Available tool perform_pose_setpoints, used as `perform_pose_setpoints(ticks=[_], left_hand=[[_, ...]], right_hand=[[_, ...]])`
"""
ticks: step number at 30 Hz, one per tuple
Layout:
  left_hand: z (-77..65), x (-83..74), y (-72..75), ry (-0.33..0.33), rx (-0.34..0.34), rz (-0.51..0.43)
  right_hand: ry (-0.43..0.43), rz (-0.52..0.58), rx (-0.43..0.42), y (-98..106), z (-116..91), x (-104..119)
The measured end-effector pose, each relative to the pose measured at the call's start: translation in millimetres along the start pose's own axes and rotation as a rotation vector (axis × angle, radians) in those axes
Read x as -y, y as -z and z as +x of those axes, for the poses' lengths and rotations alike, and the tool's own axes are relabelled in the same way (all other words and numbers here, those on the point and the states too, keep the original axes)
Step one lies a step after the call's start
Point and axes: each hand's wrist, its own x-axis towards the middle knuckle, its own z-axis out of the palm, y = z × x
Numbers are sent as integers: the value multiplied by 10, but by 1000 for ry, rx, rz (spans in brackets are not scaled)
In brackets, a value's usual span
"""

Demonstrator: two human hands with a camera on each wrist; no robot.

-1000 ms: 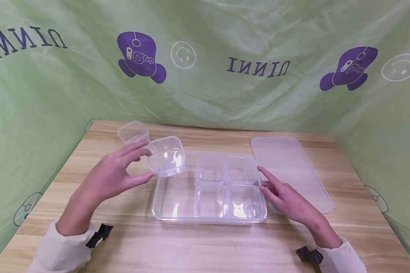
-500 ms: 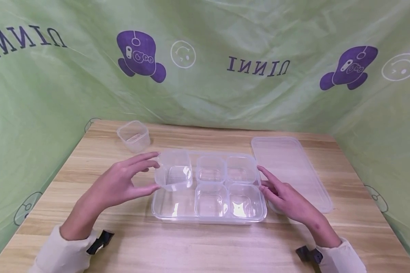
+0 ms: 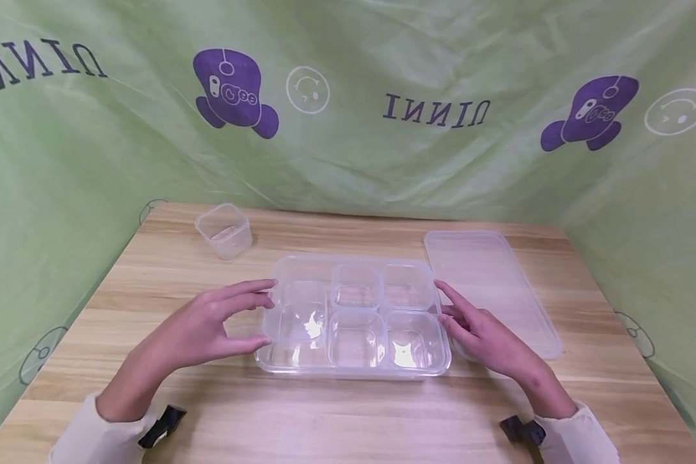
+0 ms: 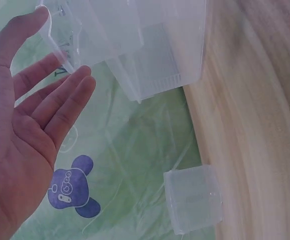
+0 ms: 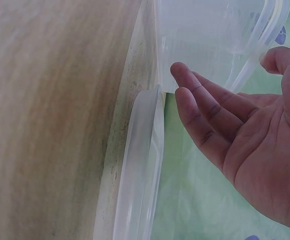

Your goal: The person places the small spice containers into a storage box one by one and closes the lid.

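My left hand (image 3: pixel 200 325) holds a small clear plastic container (image 3: pixel 301 316) between thumb and fingertips, at its rim. That container is at the left part of a larger clear plastic box (image 3: pixel 301 372); in the left wrist view, the small container (image 4: pixel 105 30) sits partly above the box's wall (image 4: pixel 160 75). Several matching small containers (image 3: pixel 356 348) fill the box's right part. At the box's right end, my right hand (image 3: pixel 487 335) touches the wall and rim with extended fingers; in the right wrist view its thumb tip is at the rim (image 5: pixel 265 37).
Another small clear container (image 3: pixel 225 233) stands on the wooden table (image 3: pixel 348 419) at the back left. A flat translucent lid (image 3: pixel 493 283) lies right of the box, partly behind my right hand. A green printed cloth (image 3: pixel 348 167) surrounds the table.
My left hand has moved right and down, bringing the small container from above the box's back left corner into its left part. My right hand has stayed at the box's right end.
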Motion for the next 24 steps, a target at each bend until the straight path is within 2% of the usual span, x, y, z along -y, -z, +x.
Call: perform_pose_setpoints(ticks=[4,19,24], left_hand=[[-21,-23,-25,-7,6,0],[-106,-61,-94,42,94,21],[-119,-60,-106,46,103,19]], right_hand=[[1,0,-1,3,2,-1],[-2,1,-2,3,5,9],[15,-1,-6,-1,-1,-1]])
